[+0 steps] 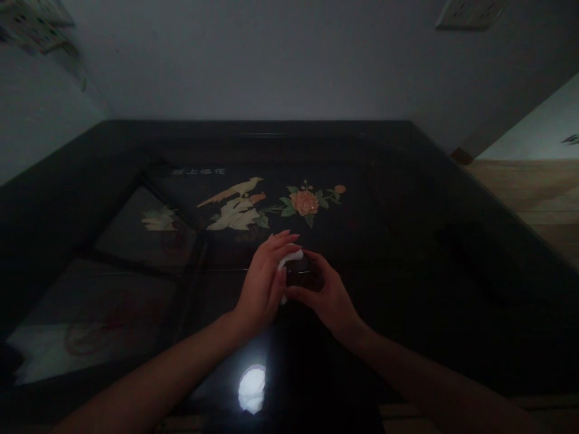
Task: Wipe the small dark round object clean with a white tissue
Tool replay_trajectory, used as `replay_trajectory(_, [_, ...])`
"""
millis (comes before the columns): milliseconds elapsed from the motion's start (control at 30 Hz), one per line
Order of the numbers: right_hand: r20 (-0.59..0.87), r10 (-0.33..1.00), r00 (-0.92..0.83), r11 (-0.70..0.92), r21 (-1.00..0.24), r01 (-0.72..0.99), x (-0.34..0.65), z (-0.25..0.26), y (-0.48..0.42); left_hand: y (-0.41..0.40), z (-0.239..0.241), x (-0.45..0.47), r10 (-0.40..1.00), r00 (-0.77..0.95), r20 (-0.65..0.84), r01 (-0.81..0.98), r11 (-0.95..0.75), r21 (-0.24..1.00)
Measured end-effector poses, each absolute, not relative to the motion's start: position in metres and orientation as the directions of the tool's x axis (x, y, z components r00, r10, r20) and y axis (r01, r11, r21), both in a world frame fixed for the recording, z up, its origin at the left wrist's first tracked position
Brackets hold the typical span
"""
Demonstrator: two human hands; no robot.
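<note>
My left hand [265,283] and my right hand [328,295] meet over the middle of a dark glossy table top [407,253]. My left hand's fingers are curled round a small white wad, perhaps tissue or cloth [289,258]. My right hand holds a small dark object [302,278] between thumb and fingers, right against the white wad. The dark object is too dim to name.
The table top carries an inlaid picture of a bird [233,191] and a pink flower [305,202]. A bright light reflection [252,389] shines near the front edge. Wall sockets [468,12] sit on the grey wall behind. A wooden floor [534,193] lies to the right.
</note>
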State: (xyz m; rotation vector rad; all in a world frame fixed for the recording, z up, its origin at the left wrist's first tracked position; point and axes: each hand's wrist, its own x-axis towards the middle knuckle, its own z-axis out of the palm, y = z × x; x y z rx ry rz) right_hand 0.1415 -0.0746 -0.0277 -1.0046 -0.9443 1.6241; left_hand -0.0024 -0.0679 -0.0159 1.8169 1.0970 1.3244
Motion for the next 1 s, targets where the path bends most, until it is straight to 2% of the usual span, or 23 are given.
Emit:
replay_trajectory(33, [-0.176,0.966,-0.191,-0.231,-0.918,-0.321,0.142,-0.027,-0.075,-0.068,-0.015,-0.003,0.872,0.179,0.455,0.27,-0.488,0.83])
replay_trajectory(100, [-0.171,0.966,-0.194,-0.224,-0.928,-0.298,0.142,-0.026,-0.076,-0.067,-0.014,-0.005,0.897,0.172,0.408,0.21,-0.438,0.874])
replay_trajectory(200, [-0.156,0.967,-0.204,-0.206,-0.944,-0.257,0.142,-0.023,-0.077,-0.06,-0.015,-0.005,0.978,0.104,0.183,-0.027,-0.181,0.983])
replay_trajectory(300, [-0.164,0.963,-0.213,-0.22,-0.935,-0.277,0.142,-0.022,-0.077,-0.055,-0.018,-0.003,0.989,0.127,-0.078,-0.231,0.106,0.967])
replay_trajectory(367, [-0.181,0.96,-0.214,-0.243,-0.918,-0.313,0.142,-0.022,-0.076,-0.056,-0.019,-0.001,0.98,0.132,-0.149,-0.253,0.178,0.951])
replay_trajectory(433, [-0.211,0.955,-0.208,-0.272,-0.903,-0.332,0.142,-0.023,-0.074,-0.061,-0.02,0.001,0.994,0.086,-0.071,-0.161,0.084,0.983])
replay_trajectory(500, [-0.242,0.95,-0.198,-0.297,-0.898,-0.325,0.143,-0.024,-0.073,-0.067,-0.019,0.001,0.99,0.052,0.132,0.023,-0.134,0.991])
replay_trajectory(567, [-0.249,0.949,-0.192,-0.3,-0.899,-0.318,0.144,-0.025,-0.073,-0.071,-0.017,0.0,0.943,0.09,0.321,0.18,-0.332,0.926])
replay_trajectory(633, [-0.225,0.955,-0.192,-0.276,-0.909,-0.312,0.144,-0.025,-0.074,-0.071,-0.015,-0.002,0.911,0.141,0.389,0.211,-0.411,0.887])
replay_trajectory(700, [-0.181,0.966,-0.186,-0.229,-0.93,-0.286,0.143,-0.024,-0.076,-0.068,-0.014,-0.003,0.931,0.127,0.343,0.127,-0.358,0.925])
replay_trajectory(833, [-0.11,0.977,-0.183,-0.147,-0.968,-0.202,0.142,-0.023,-0.077,-0.058,-0.017,-0.004,0.995,0.097,0.032,-0.148,-0.018,0.989])
replay_trajectory(900, [-0.12,0.975,-0.189,-0.161,-0.963,-0.217,0.142,-0.023,-0.076,-0.058,-0.019,-0.003,0.992,0.105,-0.07,-0.168,0.087,0.982])
replay_trajectory(933, [-0.139,0.971,-0.194,-0.184,-0.953,-0.24,0.142,-0.024,-0.076,-0.06,-0.019,-0.002,0.994,0.09,-0.068,-0.13,0.08,0.988])
replay_trajectory(1000, [-0.192,0.96,-0.206,-0.247,-0.925,-0.29,0.143,-0.025,-0.074,-0.065,-0.02,-0.002,0.995,0.065,0.079,0.04,-0.082,0.996])
